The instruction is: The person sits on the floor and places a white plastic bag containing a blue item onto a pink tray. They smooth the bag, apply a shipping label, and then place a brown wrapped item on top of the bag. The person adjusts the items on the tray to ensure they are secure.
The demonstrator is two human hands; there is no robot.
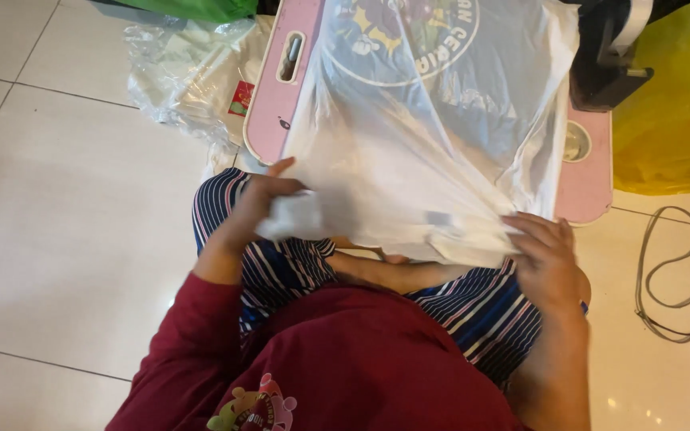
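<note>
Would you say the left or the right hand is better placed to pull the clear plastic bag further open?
Probably the left hand: it grips the clear plastic bag at its bunched corner, while the right hand lies flatter, pinning the opposite edge.

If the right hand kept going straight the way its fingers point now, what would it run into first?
The right hand points up and left along the clear plastic bag it grips. It would likely push further into the bag, then reach the pink tray table beneath, though depth is unclear.

Pink folding table (271, 96), yellow bag (672, 120), grey cables (680, 271)

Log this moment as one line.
left hand: grips bag | right hand: grips bag edge | bag: over pink table
</note>
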